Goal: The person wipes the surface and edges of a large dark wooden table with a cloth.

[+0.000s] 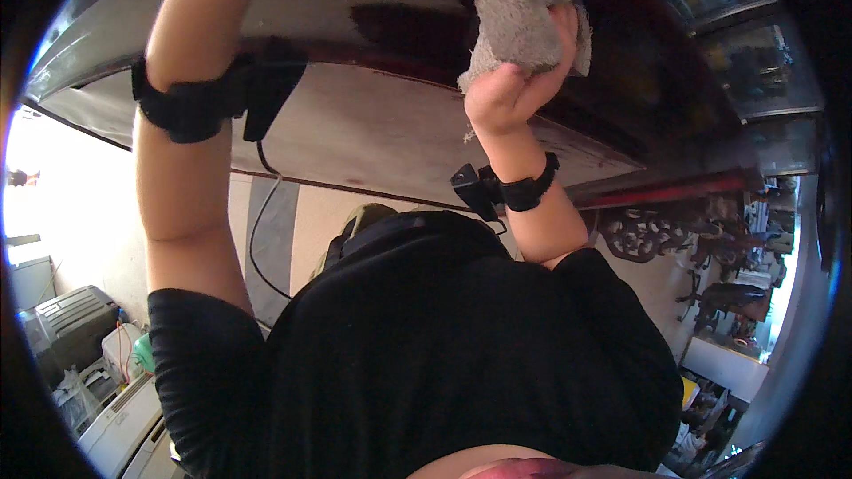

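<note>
My right hand (516,93) grips a bunched grey terry cloth (522,20) at the upper right, its fingers curled round the cloth's side. Behind the cloth is a large, glossy dark reddish-brown piece of furniture (406,23), which shows light reflections. Whether the cloth touches that surface cannot be told. My left forearm (183,179) reaches up past the furniture's left part; the left hand is beyond the top edge, out of view. Black straps with small devices are round the left forearm (193,110) and near the right wrist (526,189).
A cable (251,239) hangs from the left device beside my torso. Grey and white cases (76,316) stand at the lower left. Glass-fronted cabinets (759,66) line the upper right. Dark carved wooden items (639,233) and a white box (725,362) are at the right.
</note>
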The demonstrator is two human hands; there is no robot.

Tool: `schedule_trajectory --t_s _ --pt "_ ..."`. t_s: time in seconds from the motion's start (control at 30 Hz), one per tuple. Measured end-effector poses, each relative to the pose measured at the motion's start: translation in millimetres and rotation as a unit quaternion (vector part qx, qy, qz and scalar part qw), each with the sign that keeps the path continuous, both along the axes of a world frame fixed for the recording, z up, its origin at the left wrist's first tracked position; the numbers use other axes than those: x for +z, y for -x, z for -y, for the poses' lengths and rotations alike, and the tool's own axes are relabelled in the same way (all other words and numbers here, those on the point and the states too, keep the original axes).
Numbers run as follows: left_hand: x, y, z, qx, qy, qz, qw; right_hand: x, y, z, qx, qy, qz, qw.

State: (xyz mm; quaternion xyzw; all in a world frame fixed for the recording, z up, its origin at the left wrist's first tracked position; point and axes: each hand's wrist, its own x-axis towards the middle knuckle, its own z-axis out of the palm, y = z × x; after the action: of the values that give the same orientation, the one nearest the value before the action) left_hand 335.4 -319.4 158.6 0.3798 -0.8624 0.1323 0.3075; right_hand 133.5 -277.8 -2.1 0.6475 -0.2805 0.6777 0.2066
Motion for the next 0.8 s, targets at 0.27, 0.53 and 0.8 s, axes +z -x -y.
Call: schedule_trajectory --t_s 0.27,0.53,0.8 --pt "0.5 4.3 -1.4 0.037 -0.024 0.017 0.999 22.3 -35.9 4.6 0.049 -0.043 -0.076 0.995" --pt "0.9 0.3 -2.9 -0.044 -0.013 0.043 0.998 24.7 -68.4 7.8 0.183 -0.183 -0.186 0.948" --pt "23.2 -36.2 10.4 -0.122 -0.194 0.023 0.973 -3.1 -72.0 -3.2 0.284 -0.353 -0.217 0.865"
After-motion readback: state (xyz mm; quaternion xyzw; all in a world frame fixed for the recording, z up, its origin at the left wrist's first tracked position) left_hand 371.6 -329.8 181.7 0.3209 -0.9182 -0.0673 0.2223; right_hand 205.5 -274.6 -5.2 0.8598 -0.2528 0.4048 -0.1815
